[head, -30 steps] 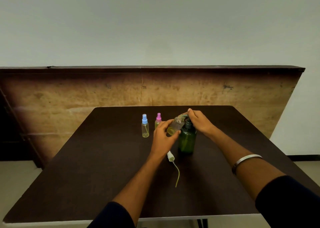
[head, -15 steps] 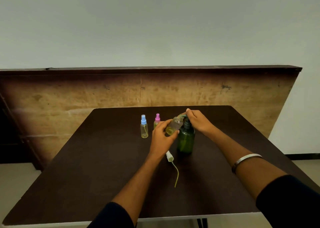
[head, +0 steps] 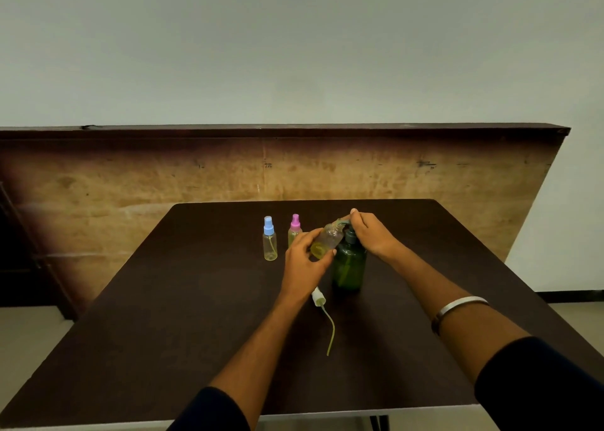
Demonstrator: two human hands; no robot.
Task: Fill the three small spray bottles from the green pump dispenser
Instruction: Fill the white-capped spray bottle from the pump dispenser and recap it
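Little had moved since the earlier frames: both hands stayed at the top of the green translucent plastic pump dispenser, and the uncapped clear small spray bottle remained tilted against its spout. The left hand reached forward from a dark sleeve, forearm bare, its grip closed round the lower part of that tilted bottle, thumb on the near side and fingers over the top; yellowish liquid sat in the bottle's low end. The right hand came in from the right, wrist bent down, its fingers curled over the dispenser's pump head, so its grip held the pump. A silver metal bangle circled the right forearm. The dispenser stood upright near the middle of the dark brown worktop. Left of the hands stood a small clear spray bottle with a blue cap and one with a pink cap, the latter partly behind the left fingers. A white spray cap with its thin dip tube lay flat just before the dispenser.
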